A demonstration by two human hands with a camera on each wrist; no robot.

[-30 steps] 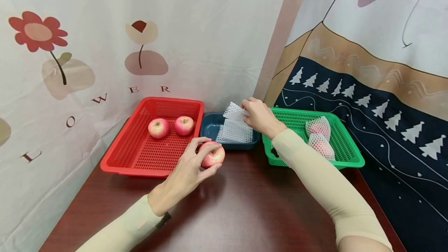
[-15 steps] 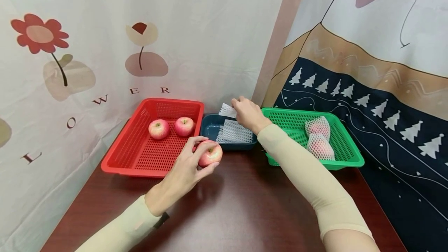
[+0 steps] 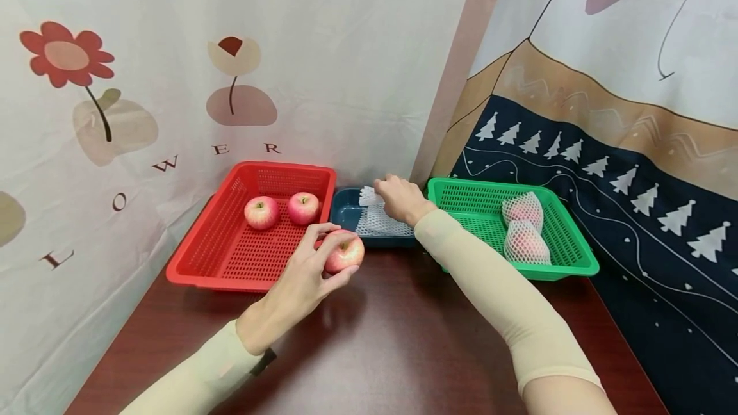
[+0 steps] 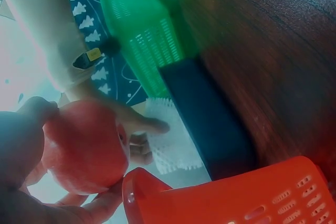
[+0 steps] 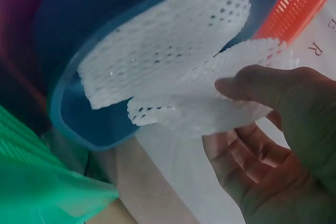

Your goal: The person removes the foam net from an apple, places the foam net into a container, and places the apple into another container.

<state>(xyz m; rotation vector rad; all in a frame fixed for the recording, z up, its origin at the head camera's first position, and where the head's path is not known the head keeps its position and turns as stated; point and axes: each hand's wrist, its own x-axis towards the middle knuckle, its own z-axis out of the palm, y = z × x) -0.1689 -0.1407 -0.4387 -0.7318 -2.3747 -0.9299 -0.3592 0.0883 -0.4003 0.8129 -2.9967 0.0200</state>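
Note:
My left hand (image 3: 298,277) grips a red apple (image 3: 344,253) above the table, just in front of the red basket's right corner. Over the blue tray (image 3: 346,209) my right hand (image 3: 400,198) pinches a white foam net sleeve (image 5: 210,103) between thumb and fingers. Another foam net (image 5: 157,40) lies in the tray under it, as the right wrist view shows. In the left wrist view the apple (image 4: 86,148) is close up, with fingers around it. Two bare apples, one of them a striped apple (image 3: 262,212), sit in the red basket (image 3: 196,235).
On the right stands a green basket (image 3: 473,210) with two net-wrapped apples (image 3: 526,242) in it. The blue tray sits between both baskets, against the printed cloth backdrop (image 3: 346,50). Dark brown tabletop (image 3: 392,338) stretches out in front of the containers.
My right hand has moved left and slightly down over the blue tray, bringing the pinched foam net lower. My left hand with the apple has shifted slightly left.

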